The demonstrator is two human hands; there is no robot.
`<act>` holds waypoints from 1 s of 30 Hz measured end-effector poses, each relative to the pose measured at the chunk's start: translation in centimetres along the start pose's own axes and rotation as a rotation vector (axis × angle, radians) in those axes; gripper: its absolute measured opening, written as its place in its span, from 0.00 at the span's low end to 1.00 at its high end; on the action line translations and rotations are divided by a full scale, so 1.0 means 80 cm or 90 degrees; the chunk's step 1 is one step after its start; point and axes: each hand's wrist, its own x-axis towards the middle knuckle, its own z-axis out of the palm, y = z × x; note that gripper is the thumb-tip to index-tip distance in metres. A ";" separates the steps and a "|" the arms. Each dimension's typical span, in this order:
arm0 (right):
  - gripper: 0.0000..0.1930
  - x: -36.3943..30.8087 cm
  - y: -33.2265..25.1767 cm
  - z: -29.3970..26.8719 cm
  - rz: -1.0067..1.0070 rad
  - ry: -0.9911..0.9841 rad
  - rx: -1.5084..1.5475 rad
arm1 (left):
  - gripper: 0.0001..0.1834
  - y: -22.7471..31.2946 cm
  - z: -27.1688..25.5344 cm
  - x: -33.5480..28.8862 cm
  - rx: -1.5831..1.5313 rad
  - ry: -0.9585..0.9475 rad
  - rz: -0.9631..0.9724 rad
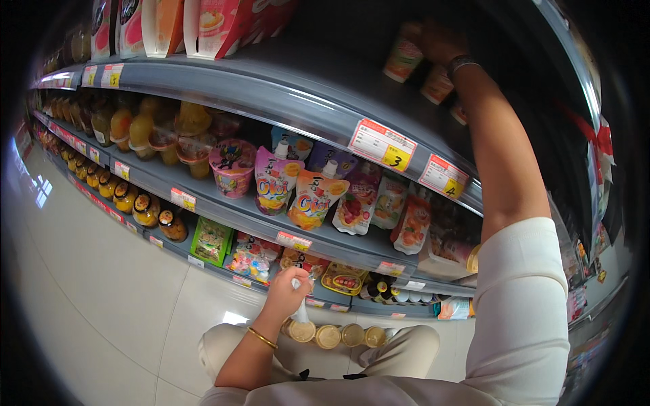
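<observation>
My right hand (pixel 440 44) reaches deep onto the dark upper shelf, its fingers closed around the upper part of a small orange, white and green cup (pixel 402 59). Close below that hand stands another orange cup (pixel 437 85), with part of a third beside my wrist. My left hand (pixel 287 295) is closed in front of the lower shelves, gripping a thin white cloth (pixel 300 312) whose end hangs down. Beneath it, several round pale-lidded cups (pixel 328 336) stand in a row on the floor between my knees. Shadow partly hides my right fingers.
The upper shelf edge (pixel 271 101) carries price tags. On the middle shelf stand spouted jelly pouches (pixel 313 199), a pink tub (pixel 232 168) and fruit jars (pixel 141 132). Lower down are more jars (pixel 172 225) and a green packet (pixel 210 241). Tall cartons (pixel 217 27) stand at upper left.
</observation>
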 end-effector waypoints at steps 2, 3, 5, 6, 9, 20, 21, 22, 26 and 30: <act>0.30 -0.028 -0.006 -0.034 -0.026 0.026 0.005 | 0.09 -0.004 0.002 0.001 0.001 -0.006 -0.005; 0.29 -0.050 -0.006 -0.051 -0.059 0.031 0.020 | 0.09 -0.007 0.003 0.003 0.007 -0.005 -0.005; 0.25 -0.120 0.007 -0.101 -0.082 -0.004 0.209 | 0.09 -0.011 0.004 0.003 0.021 -0.009 -0.008; 0.27 -0.150 0.019 -0.105 -0.223 0.074 0.179 | 0.09 -0.012 0.004 0.002 0.041 -0.006 -0.013; 0.16 -0.289 0.058 -0.132 -0.312 0.232 0.287 | 0.08 -0.013 0.007 -0.002 0.098 -0.013 -0.034; 0.13 -0.604 0.244 -0.010 0.305 0.127 0.398 | 0.08 -0.042 0.025 -0.001 0.226 -0.086 -0.034; 0.14 -0.618 0.255 0.013 0.316 0.097 0.350 | 0.08 -0.046 0.027 -0.002 0.248 -0.091 -0.032; 0.19 -0.631 0.266 0.031 0.313 0.057 0.351 | 0.08 -0.051 0.028 -0.003 0.270 -0.094 -0.031; 0.35 -0.648 0.290 0.095 0.213 0.008 0.230 | 0.09 -0.068 0.028 -0.005 0.325 -0.108 -0.073; 0.35 -0.640 0.314 0.132 0.307 -0.195 0.339 | 0.09 -0.077 0.027 -0.005 0.294 -0.116 -0.057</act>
